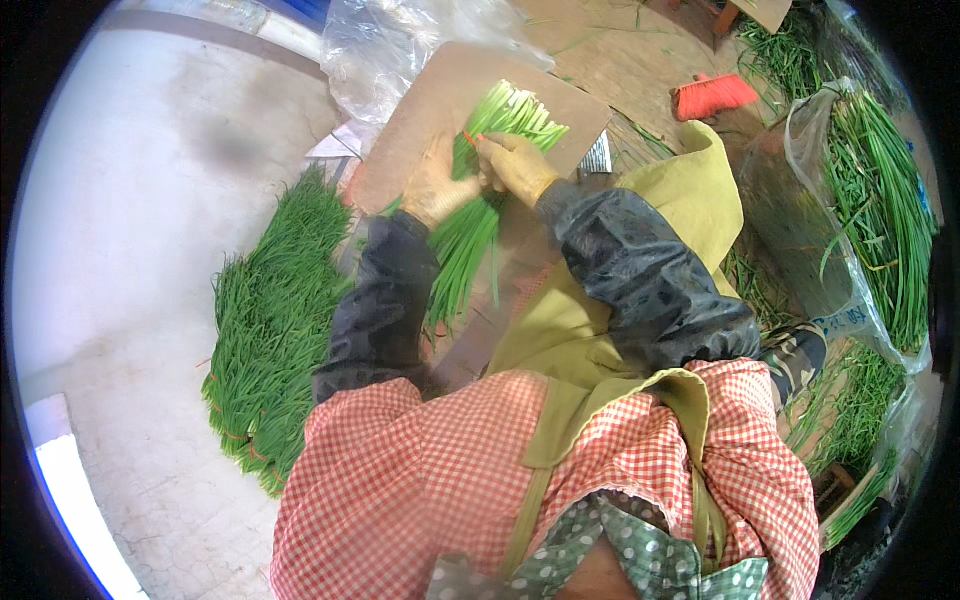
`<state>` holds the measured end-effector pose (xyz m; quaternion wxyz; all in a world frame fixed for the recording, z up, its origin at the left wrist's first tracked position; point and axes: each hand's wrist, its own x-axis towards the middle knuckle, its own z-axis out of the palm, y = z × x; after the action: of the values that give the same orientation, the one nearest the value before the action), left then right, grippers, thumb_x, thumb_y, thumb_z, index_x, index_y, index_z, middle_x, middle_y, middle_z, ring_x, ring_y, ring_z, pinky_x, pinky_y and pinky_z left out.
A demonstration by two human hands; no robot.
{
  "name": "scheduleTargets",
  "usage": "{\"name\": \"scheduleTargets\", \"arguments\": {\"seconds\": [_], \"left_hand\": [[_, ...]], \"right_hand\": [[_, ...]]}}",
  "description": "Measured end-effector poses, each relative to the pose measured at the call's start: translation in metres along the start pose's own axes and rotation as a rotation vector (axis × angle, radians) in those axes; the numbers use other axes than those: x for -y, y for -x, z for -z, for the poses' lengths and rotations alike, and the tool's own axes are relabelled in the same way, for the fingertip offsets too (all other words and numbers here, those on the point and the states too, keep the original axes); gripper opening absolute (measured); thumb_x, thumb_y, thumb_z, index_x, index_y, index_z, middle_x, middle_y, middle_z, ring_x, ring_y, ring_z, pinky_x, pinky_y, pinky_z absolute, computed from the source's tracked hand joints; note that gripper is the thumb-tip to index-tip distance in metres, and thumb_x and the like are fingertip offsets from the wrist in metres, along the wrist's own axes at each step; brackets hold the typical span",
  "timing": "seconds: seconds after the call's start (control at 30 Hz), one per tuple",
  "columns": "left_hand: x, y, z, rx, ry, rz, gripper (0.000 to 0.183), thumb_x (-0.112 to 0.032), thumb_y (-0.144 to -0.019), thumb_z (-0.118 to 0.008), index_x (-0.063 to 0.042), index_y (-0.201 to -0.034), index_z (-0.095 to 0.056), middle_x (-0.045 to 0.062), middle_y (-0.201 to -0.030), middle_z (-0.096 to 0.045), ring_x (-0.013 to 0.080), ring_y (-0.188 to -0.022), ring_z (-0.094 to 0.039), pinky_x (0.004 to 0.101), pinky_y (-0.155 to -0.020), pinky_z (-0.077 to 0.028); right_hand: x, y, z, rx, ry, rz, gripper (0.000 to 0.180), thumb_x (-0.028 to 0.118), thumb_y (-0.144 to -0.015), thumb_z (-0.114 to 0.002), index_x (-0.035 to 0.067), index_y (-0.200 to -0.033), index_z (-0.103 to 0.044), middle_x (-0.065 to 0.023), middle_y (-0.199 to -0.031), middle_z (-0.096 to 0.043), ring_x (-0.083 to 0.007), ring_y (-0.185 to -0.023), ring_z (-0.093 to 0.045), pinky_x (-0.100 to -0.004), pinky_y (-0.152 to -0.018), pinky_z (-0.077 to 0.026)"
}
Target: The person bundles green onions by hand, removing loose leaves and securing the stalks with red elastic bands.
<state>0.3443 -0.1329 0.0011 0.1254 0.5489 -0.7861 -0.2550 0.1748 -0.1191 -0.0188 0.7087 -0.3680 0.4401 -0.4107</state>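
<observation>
A bunch of green chives (469, 244) lies across a brown board (420, 97), its pale cut ends pointing away from me. My left hand (439, 191), in a yellowish glove, grips the bunch around its middle from the left. From the right, my gloved right hand (521, 166) pinches a thin red tie (470, 139) against the stalks, just below the pale ends. Whether the tie runs all the way around is hidden by the hands. Left of my arm, a large pile of chives (277, 322) rests on the pale floor, with red ties showing at its near end.
A clear plastic bag (405, 45) lies beyond the board. At the far right sit loose long chives (877, 225) by a plastic sheet (802, 187). A red brush head (712, 96) lies on the brown floor covering. An olive apron (555, 322) covers my lap.
</observation>
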Motion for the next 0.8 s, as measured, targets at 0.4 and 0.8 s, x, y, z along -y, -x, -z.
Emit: {"name": "scheduleTargets", "arguments": {"seconds": [0.4, 0.8], "left_hand": [[-0.033, -0.028, -0.046, -0.204, -0.387, 0.321, 0.091, -0.057, -0.056, -0.08, 0.002, -0.116, -0.047, 0.018, -0.108, -0.057, 0.0319, -0.107, -0.054, 0.0419, -0.097, -0.039], [-0.055, -0.079, 0.039, -0.042, 0.098, -0.328, 0.045, -0.013, -0.082, -0.053, -0.021, -0.125, -0.06, 0.019, -0.145, -0.04, 0.0341, -0.135, -0.038, 0.0414, -0.107, -0.038]], "right_hand": [[-0.03, 0.059, 0.008, -0.098, 0.327, -0.036, 0.044, 0.037, -0.092, -0.041, 0.0, -0.1, -0.064, -0.0225, -0.087, -0.066, -0.0426, -0.082, -0.062, -0.0492, -0.077, -0.047], [-0.044, 0.053, 0.021, 0.03, 0.927, -0.088, 0.041, 0.033, -0.09, -0.043, 0.011, -0.119, -0.063, -0.0237, -0.104, -0.064, -0.0398, -0.1, -0.061, -0.0472, -0.089, -0.046]]}}
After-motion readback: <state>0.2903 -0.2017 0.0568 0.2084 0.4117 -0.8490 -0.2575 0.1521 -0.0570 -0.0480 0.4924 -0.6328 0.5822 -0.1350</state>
